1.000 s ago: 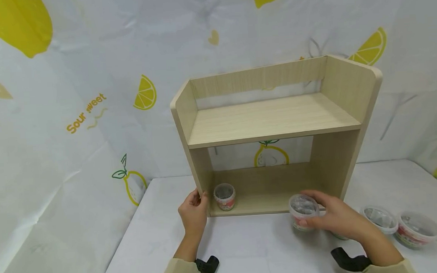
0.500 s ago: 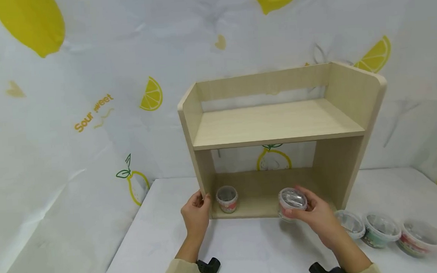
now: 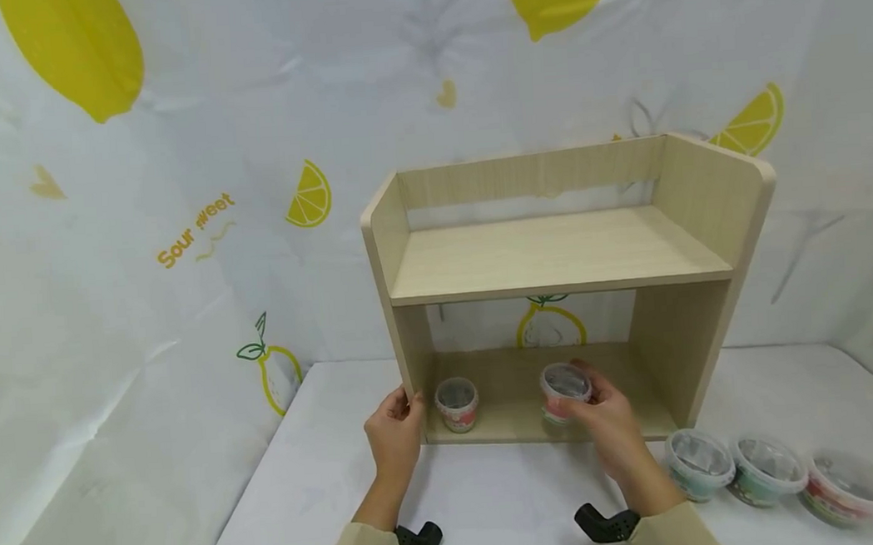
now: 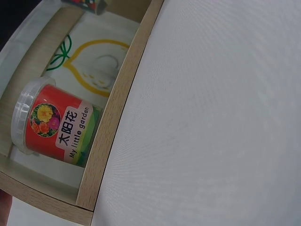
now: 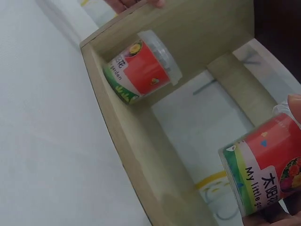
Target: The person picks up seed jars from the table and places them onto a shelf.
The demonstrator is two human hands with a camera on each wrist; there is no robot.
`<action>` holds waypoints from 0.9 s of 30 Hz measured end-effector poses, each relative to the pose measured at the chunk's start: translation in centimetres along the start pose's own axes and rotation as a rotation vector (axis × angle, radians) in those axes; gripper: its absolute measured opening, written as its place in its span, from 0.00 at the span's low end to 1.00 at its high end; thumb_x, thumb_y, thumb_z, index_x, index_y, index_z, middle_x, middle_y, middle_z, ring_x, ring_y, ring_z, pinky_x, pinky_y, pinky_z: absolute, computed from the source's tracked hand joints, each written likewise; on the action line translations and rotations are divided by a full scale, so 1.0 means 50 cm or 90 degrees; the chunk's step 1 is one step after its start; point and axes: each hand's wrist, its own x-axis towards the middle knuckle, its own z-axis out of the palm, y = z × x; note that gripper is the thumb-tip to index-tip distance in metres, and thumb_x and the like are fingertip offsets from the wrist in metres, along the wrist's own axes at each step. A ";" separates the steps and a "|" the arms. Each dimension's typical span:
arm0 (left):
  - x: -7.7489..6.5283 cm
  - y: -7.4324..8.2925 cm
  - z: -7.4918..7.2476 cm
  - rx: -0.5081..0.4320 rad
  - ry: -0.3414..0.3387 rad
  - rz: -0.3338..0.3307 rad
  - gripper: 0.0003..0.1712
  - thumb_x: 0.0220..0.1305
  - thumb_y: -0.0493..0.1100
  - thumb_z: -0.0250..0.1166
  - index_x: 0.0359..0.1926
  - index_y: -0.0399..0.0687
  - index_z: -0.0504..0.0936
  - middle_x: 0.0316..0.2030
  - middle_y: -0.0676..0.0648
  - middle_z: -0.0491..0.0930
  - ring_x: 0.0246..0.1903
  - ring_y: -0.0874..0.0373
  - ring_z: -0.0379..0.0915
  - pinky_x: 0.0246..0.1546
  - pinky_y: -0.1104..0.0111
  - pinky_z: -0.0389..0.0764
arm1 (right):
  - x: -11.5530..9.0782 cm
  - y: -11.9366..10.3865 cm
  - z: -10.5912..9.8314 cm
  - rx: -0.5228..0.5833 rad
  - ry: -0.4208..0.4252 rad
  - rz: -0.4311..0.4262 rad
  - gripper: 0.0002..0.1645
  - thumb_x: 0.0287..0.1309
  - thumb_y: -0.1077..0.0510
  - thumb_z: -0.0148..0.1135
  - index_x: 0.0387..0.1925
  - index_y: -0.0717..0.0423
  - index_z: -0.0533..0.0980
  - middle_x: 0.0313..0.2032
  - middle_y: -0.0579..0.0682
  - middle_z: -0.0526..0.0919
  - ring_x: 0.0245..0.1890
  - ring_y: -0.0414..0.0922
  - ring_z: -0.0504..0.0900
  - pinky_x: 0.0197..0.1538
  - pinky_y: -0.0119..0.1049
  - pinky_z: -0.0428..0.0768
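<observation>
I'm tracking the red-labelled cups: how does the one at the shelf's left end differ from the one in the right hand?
The shelf cup stands on the lower board; the held cup is gripped by the right hand. The shelf cup is near the left side panel; the held cup is farther right. Both have red labels with flower pictures.

Your right hand (image 3: 609, 420) grips a clear-rimmed cup (image 3: 557, 400) with a red and green label, roughly upright, inside the lower shelf near the middle of its front edge. Your left hand (image 3: 395, 433) pinches the pale wooden shelf unit (image 3: 555, 253) by its left front edge. A matching cup (image 3: 460, 419) stands upright near the lower shelf's front left corner.
</observation>
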 end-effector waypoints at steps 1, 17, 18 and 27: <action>-0.001 -0.001 0.000 0.001 0.001 -0.001 0.10 0.56 0.26 0.67 0.40 0.25 0.84 0.34 0.33 0.86 0.33 0.47 0.85 0.32 0.71 0.85 | 0.005 0.006 0.005 0.000 0.001 0.002 0.49 0.50 0.67 0.71 0.72 0.58 0.59 0.50 0.38 0.76 0.47 0.31 0.76 0.50 0.20 0.75; 0.000 -0.011 0.005 -0.004 0.005 0.021 0.10 0.54 0.24 0.66 0.40 0.23 0.84 0.34 0.31 0.86 0.32 0.45 0.85 0.31 0.75 0.85 | 0.036 0.058 0.040 -0.031 -0.020 0.029 0.51 0.51 0.66 0.70 0.74 0.56 0.57 0.67 0.61 0.66 0.58 0.43 0.68 0.48 0.17 0.73; 0.000 -0.020 0.007 -0.001 0.007 0.019 0.10 0.55 0.24 0.66 0.40 0.24 0.84 0.34 0.31 0.86 0.32 0.45 0.85 0.31 0.74 0.85 | 0.037 0.061 0.040 -0.031 -0.022 0.027 0.51 0.51 0.67 0.70 0.74 0.57 0.57 0.67 0.61 0.66 0.59 0.46 0.67 0.48 0.17 0.72; 0.002 -0.082 0.013 -0.004 0.010 0.025 0.10 0.56 0.29 0.69 0.41 0.31 0.86 0.34 0.37 0.87 0.33 0.53 0.86 0.32 0.77 0.84 | 0.041 0.078 0.037 -0.077 -0.041 0.012 0.51 0.52 0.65 0.71 0.74 0.55 0.56 0.69 0.61 0.66 0.66 0.52 0.65 0.49 0.15 0.69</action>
